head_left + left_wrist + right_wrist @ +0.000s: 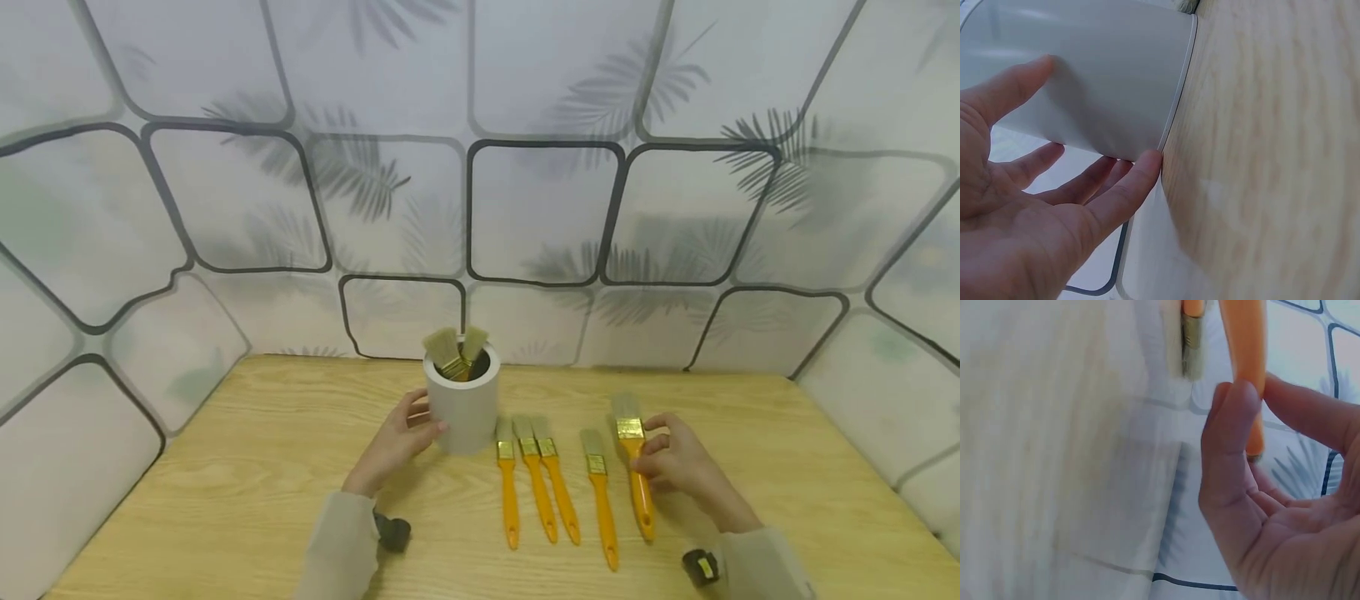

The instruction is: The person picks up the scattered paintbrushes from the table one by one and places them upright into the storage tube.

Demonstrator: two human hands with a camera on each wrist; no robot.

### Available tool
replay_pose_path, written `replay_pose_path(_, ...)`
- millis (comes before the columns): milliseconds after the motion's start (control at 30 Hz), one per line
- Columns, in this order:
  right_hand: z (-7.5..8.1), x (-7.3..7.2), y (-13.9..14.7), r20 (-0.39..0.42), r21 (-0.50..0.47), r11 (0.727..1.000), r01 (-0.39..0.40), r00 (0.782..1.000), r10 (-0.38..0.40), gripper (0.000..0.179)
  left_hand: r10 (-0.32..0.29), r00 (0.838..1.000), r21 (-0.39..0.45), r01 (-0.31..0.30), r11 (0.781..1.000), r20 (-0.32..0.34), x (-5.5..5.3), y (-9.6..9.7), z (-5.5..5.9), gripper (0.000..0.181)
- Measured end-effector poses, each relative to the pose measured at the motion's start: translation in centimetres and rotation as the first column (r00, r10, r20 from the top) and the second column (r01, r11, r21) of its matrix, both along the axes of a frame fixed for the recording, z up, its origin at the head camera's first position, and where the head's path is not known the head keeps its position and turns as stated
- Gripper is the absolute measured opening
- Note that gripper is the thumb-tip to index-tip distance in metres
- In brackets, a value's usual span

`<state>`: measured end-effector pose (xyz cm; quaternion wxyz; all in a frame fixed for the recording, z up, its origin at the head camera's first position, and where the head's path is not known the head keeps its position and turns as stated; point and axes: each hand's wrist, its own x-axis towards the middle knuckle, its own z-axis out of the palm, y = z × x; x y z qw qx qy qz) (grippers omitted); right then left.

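Near the desk's far edge, the left hand curves round the left side of the white container, fingers spread apart, thumb against its wall. Nearer the right edge, the right hand pinches an orange-handled paintbrush between thumb and fingers. The container hides most of two brushes' handles; the right wrist view crops the held handle's end.
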<state>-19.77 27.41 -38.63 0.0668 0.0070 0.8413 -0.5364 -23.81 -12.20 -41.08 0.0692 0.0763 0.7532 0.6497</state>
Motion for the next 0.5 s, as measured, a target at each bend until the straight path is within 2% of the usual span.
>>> replay_pose_path(333, 0.7, -0.4, -0.3, -0.081, -0.090, 0.995, 0.053, 0.995, -0.060, 0.066, -0.003, 1.000, 0.007, 0.003, 1.000, 0.011, -0.1, -0.2, 0.0, 0.070)
replay_pose_path(500, 1.3, -0.5, -0.6, -0.086, -0.130, 0.988, 0.087, 0.991, -0.099, 0.069, 0.002, 1.000, 0.002, -0.002, 1.000, 0.007, -0.1, -0.1, 0.0, 0.070)
